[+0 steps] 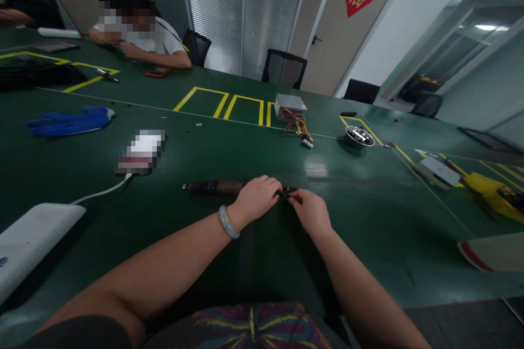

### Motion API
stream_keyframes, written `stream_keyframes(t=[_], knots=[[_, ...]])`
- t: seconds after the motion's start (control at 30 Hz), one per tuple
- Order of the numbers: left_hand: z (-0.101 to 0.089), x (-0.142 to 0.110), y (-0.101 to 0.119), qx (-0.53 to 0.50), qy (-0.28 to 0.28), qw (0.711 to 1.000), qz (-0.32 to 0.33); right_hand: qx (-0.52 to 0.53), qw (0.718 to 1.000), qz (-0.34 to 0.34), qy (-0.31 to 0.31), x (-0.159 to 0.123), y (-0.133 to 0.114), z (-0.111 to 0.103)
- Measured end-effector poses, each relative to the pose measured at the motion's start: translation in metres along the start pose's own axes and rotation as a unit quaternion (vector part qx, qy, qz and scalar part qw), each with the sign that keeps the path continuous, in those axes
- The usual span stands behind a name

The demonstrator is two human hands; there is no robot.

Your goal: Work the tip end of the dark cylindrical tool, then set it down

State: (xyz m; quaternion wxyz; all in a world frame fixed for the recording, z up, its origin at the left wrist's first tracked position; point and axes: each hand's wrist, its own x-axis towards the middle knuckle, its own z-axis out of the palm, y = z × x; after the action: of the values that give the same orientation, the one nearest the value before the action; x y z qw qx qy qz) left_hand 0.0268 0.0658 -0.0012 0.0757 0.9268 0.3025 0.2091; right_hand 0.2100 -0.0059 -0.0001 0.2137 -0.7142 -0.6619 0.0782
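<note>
A dark electric screwdriver (216, 188) lies lengthwise on the green table, its metal tip pointing left. My left hand (257, 197) is closed over its right-hand end, and a pale bangle circles that wrist. Just to the right, my right hand (310, 208) pinches a small dark piece (287, 191) at the end of the tool, thumb against fingers. The two hands almost meet there. Whether that piece is a cord end or a connector is too small and dark to tell.
On the green table (196, 262) are a blue glove (71, 121), a phone (141, 150) cabled to a white power bank (39, 242), a power supply unit (290, 104) with loose wires, a metal bowl (359, 136) and a yellow bag (495, 193). Someone sits across at the far left.
</note>
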Motion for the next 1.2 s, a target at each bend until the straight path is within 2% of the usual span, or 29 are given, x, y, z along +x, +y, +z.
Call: stream_keyframes(t=[0.2, 0.43, 0.8, 1.0, 1.2], knots=[[0.000, 0.000, 0.000, -0.001, 0.001, 1.000, 0.001, 0.022, 0.998, -0.048, 0.027, 0.003, 0.002, 0.009], [0.000, 0.001, 0.001, 0.008, 0.001, 1.000, 0.003, 0.003, 0.996, -0.086, 0.027, 0.002, 0.001, 0.007], [0.000, 0.001, 0.001, 0.006, -0.002, 1.000, 0.005, -0.004, 0.994, -0.098, 0.046, 0.004, 0.000, 0.007], [0.000, 0.001, 0.002, 0.011, -0.001, 1.000, 0.002, 0.010, 0.996, -0.086, 0.024, 0.007, -0.001, 0.007], [-0.001, 0.002, 0.002, 0.009, -0.011, 1.000, 0.005, -0.039, 0.995, -0.094, -0.015, 0.020, -0.002, 0.006]])
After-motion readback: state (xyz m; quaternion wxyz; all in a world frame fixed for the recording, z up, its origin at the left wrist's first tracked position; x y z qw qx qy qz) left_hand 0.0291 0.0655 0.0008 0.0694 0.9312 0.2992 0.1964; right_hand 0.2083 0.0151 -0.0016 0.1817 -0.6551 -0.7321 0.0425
